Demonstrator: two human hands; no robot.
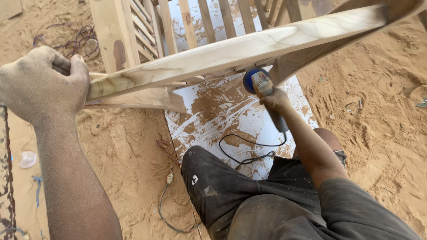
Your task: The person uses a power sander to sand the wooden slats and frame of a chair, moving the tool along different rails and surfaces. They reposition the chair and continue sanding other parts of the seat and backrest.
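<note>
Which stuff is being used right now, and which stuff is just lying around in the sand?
In use:
left hand gripping the end of the pale wooden frame
right hand holding the power sander under the frame
black cord running from the sander
white board under the work

Lying about:
tangled string
clear plastic scrap
loose grey cable

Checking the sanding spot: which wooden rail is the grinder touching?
The long curved top rail, gripped at its end by the left hand; the grinder meets its underside, not the slats behind.
</note>
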